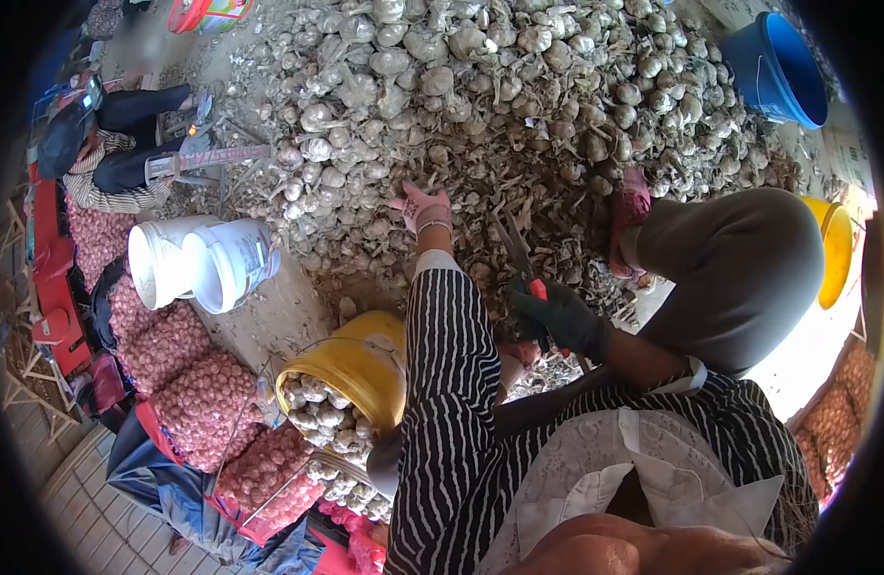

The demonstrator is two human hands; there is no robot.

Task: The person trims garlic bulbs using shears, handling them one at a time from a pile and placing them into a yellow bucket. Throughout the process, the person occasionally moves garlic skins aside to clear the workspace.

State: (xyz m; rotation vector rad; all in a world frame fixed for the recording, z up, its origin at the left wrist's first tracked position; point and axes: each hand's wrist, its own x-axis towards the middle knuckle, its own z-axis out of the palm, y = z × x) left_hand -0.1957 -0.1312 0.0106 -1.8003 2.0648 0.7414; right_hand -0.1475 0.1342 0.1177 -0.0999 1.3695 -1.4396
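A broad heap of dry garlic bulbs with loose stalks and husks covers the ground ahead. My left hand, in a pink glove, reaches to the near edge of the heap, among the bulbs; whether its fingers hold one is too small to tell. My right hand, in a dark green glove, is closed round the red-handled shears, whose blades point up toward the heap. Left of my left arm, a yellow bucket lies tilted, with trimmed garlic bulbs at its mouth.
Two white buckets stand at the left, near full net sacks of garlic. Another person sits at the upper left. A blue bucket is at the upper right, a second yellow bucket beyond my bent knee.
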